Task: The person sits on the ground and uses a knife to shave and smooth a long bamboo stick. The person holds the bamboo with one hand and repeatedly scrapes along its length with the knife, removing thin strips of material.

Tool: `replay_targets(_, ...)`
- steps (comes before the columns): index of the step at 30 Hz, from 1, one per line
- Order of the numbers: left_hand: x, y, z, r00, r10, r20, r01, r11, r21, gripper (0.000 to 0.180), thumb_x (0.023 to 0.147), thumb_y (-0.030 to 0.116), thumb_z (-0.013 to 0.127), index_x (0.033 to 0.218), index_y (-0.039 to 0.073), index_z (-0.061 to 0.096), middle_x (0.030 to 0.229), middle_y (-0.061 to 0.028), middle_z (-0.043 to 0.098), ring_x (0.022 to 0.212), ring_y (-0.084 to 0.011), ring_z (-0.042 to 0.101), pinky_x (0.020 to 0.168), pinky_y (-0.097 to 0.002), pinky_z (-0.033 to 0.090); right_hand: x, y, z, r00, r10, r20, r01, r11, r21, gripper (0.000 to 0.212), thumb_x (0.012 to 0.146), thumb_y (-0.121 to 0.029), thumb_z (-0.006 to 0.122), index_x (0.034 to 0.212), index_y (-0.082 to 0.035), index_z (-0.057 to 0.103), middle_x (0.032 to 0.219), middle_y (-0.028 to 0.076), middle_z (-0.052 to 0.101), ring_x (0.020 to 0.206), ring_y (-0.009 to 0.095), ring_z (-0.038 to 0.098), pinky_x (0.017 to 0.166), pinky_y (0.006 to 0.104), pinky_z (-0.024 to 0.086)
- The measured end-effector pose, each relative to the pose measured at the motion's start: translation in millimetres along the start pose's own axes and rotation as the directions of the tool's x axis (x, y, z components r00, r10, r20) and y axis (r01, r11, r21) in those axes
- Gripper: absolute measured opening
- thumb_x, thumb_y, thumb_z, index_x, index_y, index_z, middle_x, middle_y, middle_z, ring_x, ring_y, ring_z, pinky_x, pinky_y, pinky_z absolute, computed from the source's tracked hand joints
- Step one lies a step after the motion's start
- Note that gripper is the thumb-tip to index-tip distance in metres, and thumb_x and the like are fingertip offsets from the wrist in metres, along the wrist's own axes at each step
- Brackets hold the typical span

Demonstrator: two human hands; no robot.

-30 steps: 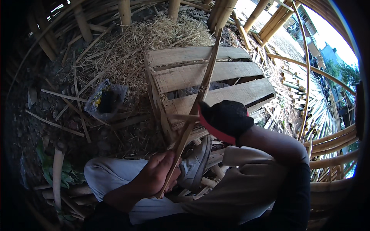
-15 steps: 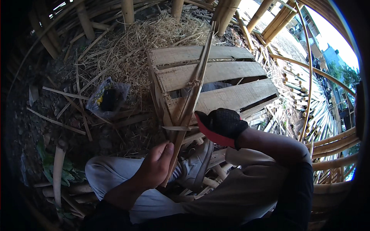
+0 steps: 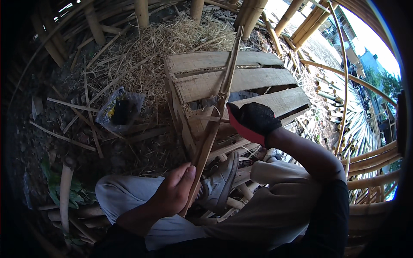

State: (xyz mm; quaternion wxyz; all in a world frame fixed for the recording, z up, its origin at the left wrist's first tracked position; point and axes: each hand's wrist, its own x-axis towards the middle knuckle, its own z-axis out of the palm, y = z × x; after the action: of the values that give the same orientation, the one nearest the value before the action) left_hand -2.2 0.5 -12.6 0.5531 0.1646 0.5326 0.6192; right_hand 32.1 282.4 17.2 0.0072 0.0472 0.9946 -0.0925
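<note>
A long split bamboo strip (image 3: 209,136) slants from my lap up and away over a slatted wooden crate (image 3: 247,81). Bare, my left hand (image 3: 174,191) is closed round its near end, thumb along the edge. In a black and red glove, my right hand (image 3: 254,122) is closed on a knife (image 3: 207,118) whose handle the fingers hide. The blade lies across the bamboo, just below a rough node, and a thin pale curl shows beside it.
Dry bamboo shavings (image 3: 172,47) heap behind the crate. To the left lies a clear plastic bag (image 3: 120,109) with black and yellow contents, among loose strips. Cut bamboo poles (image 3: 357,129) are piled on the right. My shoe (image 3: 219,182) stands below the crate.
My right hand has moved the knife up along the bamboo strip, away from me. The strip has shifted slightly, while my left hand keeps its hold near the lower end.
</note>
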Motion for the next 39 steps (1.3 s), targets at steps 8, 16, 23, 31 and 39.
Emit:
replay_targets(8,-8.6,9.5,-0.3,0.997,-0.016,0.080,0.017,1.000,-0.011,0.031,0.107,0.033,0.032,0.094,0.008,0.046,0.052,0.0030,0.039,0.040,-0.0063,0.036,0.041,-0.0243,0.034,11.7,10.8,-8.2,0.988,-0.055,-0.147,0.055,0.998,-0.006,0.049,0.099,-0.044,0.043,0.085,-0.006,0.071,0.068,0.021,0.064,0.070,0.039,0.066,0.068,0.0476,0.052)
replay_targets(16,-17.6,19.4,-3.0,0.998,-0.043,0.045,0.049,0.991,-0.123,0.030,0.106,0.033,0.033,0.096,0.008,0.045,0.051,0.0042,0.037,0.036,-0.0042,0.033,0.035,-0.0218,0.029,14.5,-29.9,-24.8,0.946,0.263,0.187,-0.246,0.963,-0.112,0.055,0.102,-0.044,0.031,0.087,-0.008,0.069,0.069,0.020,0.065,0.068,0.038,0.066,0.062,0.0459,0.052)
replay_targets(23,-12.6,19.2,-3.7,0.998,-0.045,0.050,0.051,0.992,-0.111,0.029,0.106,0.032,0.033,0.096,0.008,0.045,0.050,0.0042,0.037,0.036,-0.0050,0.034,0.034,-0.0222,0.029,-9.6,-41.3,-16.5,0.990,0.071,0.121,-0.067,0.997,-0.039,0.057,0.100,-0.044,0.038,0.072,-0.004,0.069,0.071,0.020,0.066,0.071,0.039,0.066,0.071,0.0483,0.053)
replay_targets(31,-14.2,21.2,-4.1,0.997,-0.046,0.068,0.050,0.997,-0.065,0.028,0.106,0.030,0.032,0.097,0.007,0.045,0.049,0.0041,0.037,0.037,-0.0057,0.036,0.038,-0.0214,0.032,9.7,-31.2,-28.4,0.947,0.273,0.171,-0.243,0.954,-0.176,0.058,0.100,-0.047,0.033,0.079,-0.010,0.071,0.068,0.020,0.066,0.069,0.039,0.066,0.069,0.0474,0.053)
replay_targets(39,-16.1,18.3,-3.3,0.996,-0.021,0.086,0.023,1.000,-0.022,0.028,0.106,0.030,0.032,0.096,0.007,0.045,0.050,0.0036,0.038,0.038,-0.0060,0.036,0.038,-0.0220,0.033,20.8,11.6,-26.5,0.945,0.324,-0.048,-0.327,0.928,-0.176,0.061,0.101,-0.050,0.030,0.081,-0.006,0.067,0.070,0.020,0.065,0.072,0.041,0.065,0.068,0.0502,0.050)
